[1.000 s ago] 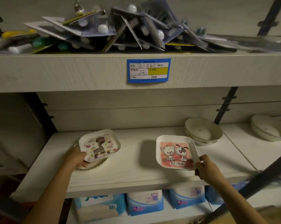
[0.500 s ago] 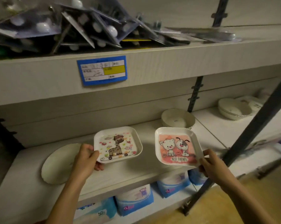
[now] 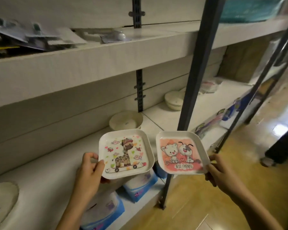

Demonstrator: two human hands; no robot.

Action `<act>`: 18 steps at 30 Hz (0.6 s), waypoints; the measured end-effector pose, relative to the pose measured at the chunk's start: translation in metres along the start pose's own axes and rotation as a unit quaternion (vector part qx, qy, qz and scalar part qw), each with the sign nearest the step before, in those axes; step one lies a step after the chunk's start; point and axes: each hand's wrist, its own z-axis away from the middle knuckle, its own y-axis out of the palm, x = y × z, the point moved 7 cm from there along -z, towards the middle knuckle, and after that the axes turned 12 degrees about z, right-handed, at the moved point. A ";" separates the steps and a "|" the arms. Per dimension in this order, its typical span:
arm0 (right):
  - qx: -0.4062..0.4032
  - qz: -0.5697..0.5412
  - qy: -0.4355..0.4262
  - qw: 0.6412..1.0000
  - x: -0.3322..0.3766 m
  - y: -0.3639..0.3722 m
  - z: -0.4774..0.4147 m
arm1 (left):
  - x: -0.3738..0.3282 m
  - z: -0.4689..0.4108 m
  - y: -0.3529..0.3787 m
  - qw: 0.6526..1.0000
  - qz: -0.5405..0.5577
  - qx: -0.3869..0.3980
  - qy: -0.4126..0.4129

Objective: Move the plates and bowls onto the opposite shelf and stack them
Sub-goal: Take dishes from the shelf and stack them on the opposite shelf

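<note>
Beside the shelf (image 3: 45,180), left hand (image 3: 88,170) pinching giraffe plate (image 3: 125,153), right hand (image 3: 217,171) pinching pink plate (image 3: 181,152).

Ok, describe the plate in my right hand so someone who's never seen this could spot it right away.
Start at the dark metal upright of the shelving; its lower part runs just behind a square plate held out by the right hand. That is the pink plate, white-rimmed, showing a cartoon kitten and puppy over the words BEST FRIENDS. The giraffe plate beside it, in the left hand, has a white background instead.
</note>
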 end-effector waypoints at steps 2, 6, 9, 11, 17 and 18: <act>-0.008 -0.006 0.007 1.000 -0.021 -0.023 -0.004 | -0.007 0.005 0.031 1.000 0.000 0.015 0.007; -0.022 -0.015 0.025 0.999 -0.066 -0.075 -0.014 | -0.017 0.015 0.095 1.000 0.009 0.029 0.004; -0.024 -0.011 0.035 0.999 -0.102 -0.112 -0.027 | -0.020 0.022 0.143 0.999 0.008 0.037 -0.007; -0.026 -0.007 0.037 0.999 -0.126 -0.136 -0.038 | -0.024 0.028 0.175 0.999 0.007 0.038 -0.003; -0.039 -0.004 0.032 0.999 -0.182 -0.204 -0.072 | -0.035 0.044 0.261 0.999 0.027 0.021 -0.008; -0.040 -0.007 0.034 0.999 -0.189 -0.215 -0.078 | -0.037 0.044 0.275 0.999 0.025 0.023 -0.008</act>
